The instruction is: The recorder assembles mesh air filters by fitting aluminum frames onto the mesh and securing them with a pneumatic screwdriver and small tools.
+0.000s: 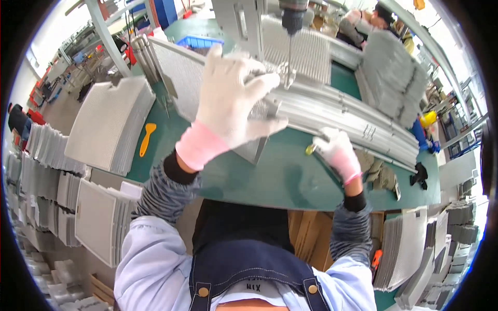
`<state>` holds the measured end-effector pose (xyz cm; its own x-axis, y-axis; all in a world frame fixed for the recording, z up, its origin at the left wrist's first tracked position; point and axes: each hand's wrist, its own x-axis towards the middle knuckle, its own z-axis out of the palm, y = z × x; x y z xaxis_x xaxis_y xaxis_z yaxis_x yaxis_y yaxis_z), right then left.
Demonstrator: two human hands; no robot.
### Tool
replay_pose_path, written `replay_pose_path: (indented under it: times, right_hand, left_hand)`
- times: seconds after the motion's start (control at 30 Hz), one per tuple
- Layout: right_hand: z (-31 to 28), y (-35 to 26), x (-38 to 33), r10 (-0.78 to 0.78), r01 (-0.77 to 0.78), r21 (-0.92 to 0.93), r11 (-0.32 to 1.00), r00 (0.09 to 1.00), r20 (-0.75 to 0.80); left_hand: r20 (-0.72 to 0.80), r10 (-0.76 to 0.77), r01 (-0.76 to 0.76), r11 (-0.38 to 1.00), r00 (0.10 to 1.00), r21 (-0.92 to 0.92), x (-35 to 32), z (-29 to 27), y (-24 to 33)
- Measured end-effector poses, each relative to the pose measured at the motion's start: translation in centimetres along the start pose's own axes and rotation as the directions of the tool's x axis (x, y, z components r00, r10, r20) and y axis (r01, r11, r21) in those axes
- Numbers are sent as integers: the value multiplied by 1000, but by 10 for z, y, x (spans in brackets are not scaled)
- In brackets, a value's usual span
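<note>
My left hand (228,98), in a white glove with a pink cuff, is raised over a grey panel (179,72) with its fingers and thumb apart. The hand hides part of the panel, and whether they touch cannot be told. Just right of its fingertips, a drill chuck (292,20) hangs with a thin bit (290,49) pointing down toward silvery metal rails (358,122). Lower on the right, my right hand (334,150), gloved the same way, is closed near the rails. A small yellow-green end (310,149) shows at its fingers; the rest of that thing is hidden.
An orange-yellow scraper (148,139) lies on the green table (233,179), beside a stack of pale panels (109,122). A blue tray (199,41) stands behind. Crumpled cloths (383,176) lie at right. More panels (394,78) are stacked at far right, near another person (358,26).
</note>
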<state>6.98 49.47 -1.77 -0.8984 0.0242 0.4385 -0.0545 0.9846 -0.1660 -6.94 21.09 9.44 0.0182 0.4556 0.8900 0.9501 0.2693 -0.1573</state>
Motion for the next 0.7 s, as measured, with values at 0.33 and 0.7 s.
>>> replay_pose_path:
  times: [0.33,0.7]
  right_hand:
    - [54,-11,-4,273,-256,559,789,961,55]
    - [-153,-120,125,-212,158,213,964,942,260]
  left_hand:
    - [-117,-103,105,994,988,13,0,32,-12]
    - [-190,-52,55,998,980,9,7,48,-17]
